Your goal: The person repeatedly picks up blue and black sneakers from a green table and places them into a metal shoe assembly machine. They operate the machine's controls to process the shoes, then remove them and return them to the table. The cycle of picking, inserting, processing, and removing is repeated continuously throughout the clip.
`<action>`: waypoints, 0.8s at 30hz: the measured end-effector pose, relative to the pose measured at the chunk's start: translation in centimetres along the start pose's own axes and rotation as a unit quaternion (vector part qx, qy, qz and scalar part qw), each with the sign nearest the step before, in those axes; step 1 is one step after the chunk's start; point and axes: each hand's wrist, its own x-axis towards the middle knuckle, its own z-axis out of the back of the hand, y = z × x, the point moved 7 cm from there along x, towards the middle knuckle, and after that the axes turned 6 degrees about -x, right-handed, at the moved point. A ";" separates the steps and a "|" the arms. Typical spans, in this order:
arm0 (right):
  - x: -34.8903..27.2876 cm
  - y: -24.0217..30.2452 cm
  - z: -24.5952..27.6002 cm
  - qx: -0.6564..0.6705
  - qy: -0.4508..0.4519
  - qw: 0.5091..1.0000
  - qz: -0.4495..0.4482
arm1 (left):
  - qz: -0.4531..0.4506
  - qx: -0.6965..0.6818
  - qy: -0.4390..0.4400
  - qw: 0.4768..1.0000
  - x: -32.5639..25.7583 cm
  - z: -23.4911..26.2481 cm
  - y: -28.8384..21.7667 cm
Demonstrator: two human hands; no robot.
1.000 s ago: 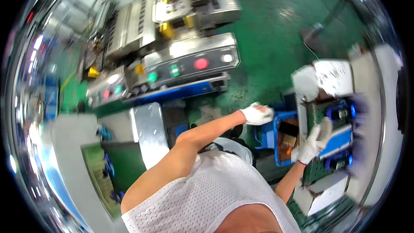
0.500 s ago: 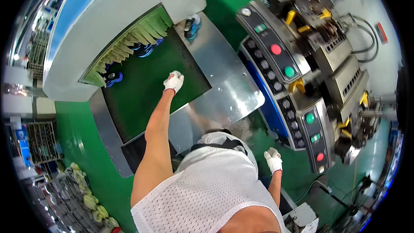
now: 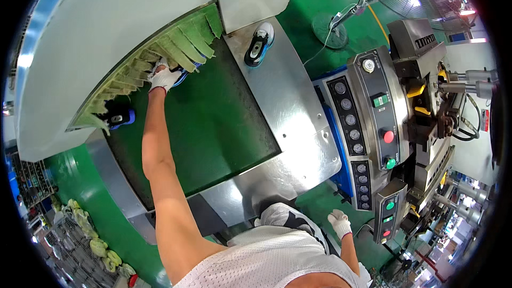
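Note:
My left hand (image 3: 164, 79), in a white glove, reaches across a green conveyor belt (image 3: 213, 128) to the hanging fabric strips. Its fingers curl at a dark shoe with a blue sole (image 3: 185, 74), which lies partly under the strips; the fingertips are partly hidden. Farther left, another dark, blue-edged shoe (image 3: 121, 118) protrudes from the same curtain. A white, black and blue shoe (image 3: 259, 44) rests on the metal ledge to the right of the belt. My right hand (image 3: 340, 223), also gloved, hangs beside my body with loose, empty fingers, below the control panels.
Light green strips (image 3: 181, 42) hang across the white machine's opening (image 3: 122, 26). A metal frame (image 3: 288, 90) borders the belt. To the right stands a machine with gauges, buttons and a control panel (image 3: 380, 112). A fan base (image 3: 329, 31) and wire racks (image 3: 80, 250) are farther off.
My left hand has moved forward and left, from above the belt to the shoe at the strips. My right hand stays low at my side. The view has shifted.

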 end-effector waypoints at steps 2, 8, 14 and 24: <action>-1.0 2.6 0.8 0.028 0.013 1.000 -0.005 | -0.018 -0.008 -0.060 0.998 1.0 -0.4 0.2; -1.9 15.3 4.2 -0.137 0.008 0.986 0.096 | -0.084 -0.042 -0.099 0.991 -3.1 -3.4 0.5; -0.9 28.8 7.6 -0.124 0.035 0.971 0.203 | -0.098 -0.172 -0.100 0.975 -17.2 -8.3 -2.2; -4.0 39.1 5.7 -0.128 -0.184 0.801 0.556 | -0.475 -0.012 0.289 0.831 -46.1 -11.9 -25.5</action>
